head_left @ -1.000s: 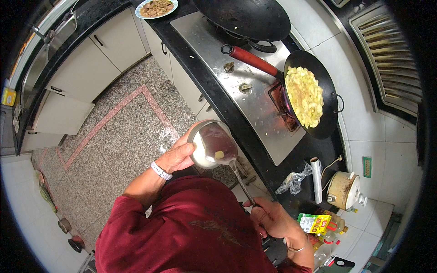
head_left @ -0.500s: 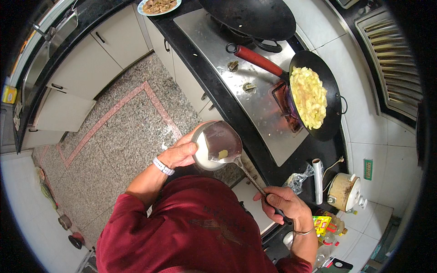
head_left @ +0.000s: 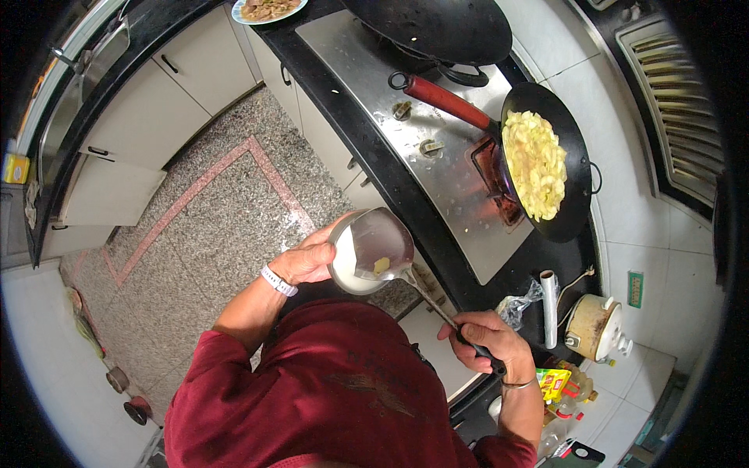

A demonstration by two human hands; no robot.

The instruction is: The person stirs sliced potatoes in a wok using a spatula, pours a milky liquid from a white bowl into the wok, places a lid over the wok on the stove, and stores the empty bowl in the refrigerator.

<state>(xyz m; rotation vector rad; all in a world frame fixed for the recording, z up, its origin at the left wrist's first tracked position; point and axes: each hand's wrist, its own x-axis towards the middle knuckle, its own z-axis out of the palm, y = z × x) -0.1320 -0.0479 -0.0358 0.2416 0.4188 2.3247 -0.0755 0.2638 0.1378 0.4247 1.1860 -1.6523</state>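
Observation:
In front of my body, my left hand [head_left: 307, 261] grips a round bowl [head_left: 355, 285] by its side, thumb on the rim. White shows inside the bowl, whether its contents or its lining I cannot tell. Over its mouth lies the wide metal blade of a wok spatula [head_left: 390, 238], with a small yellowish bit of food stuck on it. My right hand [head_left: 490, 339] is closed round the spatula's black handle. Beyond them, a black wok [head_left: 576, 175] with a red handle [head_left: 449, 101] stands over a lit burner, holding pale yellow-green food pieces [head_left: 534, 164].
A second dark wok [head_left: 429, 27] sits at the far end of the steel stove [head_left: 437, 191]. On the black counter near my right arm are a roll of film [head_left: 549, 308], a crumpled plastic bag [head_left: 516, 306], a cream pot [head_left: 589, 327] and bottles [head_left: 573, 390]. A plate of food [head_left: 269, 17] stands far left.
My right hand has shifted slightly up with the spatula handle. The blade stays over the bowl, and the left hand keeps its hold. The view has moved a little.

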